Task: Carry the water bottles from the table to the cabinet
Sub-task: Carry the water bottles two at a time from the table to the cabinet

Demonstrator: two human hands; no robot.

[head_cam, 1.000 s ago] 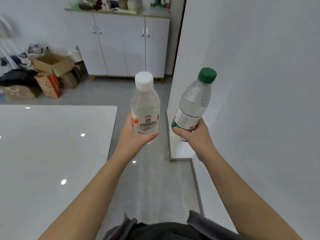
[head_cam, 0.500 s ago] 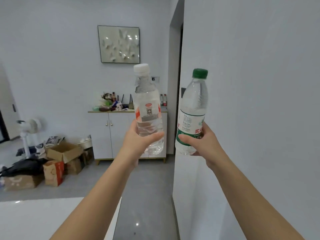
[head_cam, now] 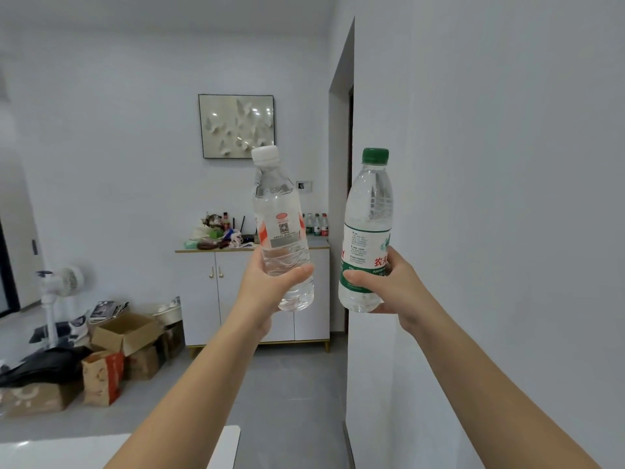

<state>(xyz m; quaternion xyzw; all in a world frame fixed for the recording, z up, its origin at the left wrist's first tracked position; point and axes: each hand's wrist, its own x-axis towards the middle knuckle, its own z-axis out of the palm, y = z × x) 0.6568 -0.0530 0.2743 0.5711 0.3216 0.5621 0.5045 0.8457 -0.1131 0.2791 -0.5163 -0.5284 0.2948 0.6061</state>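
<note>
Head view tilted higher; hands still grip bottles.

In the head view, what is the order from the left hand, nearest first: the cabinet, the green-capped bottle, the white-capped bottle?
1. The white-capped bottle, held in the left hand itself.
2. The green-capped bottle, just to its right, in the right hand.
3. The cabinet, far ahead against the back wall.
</note>
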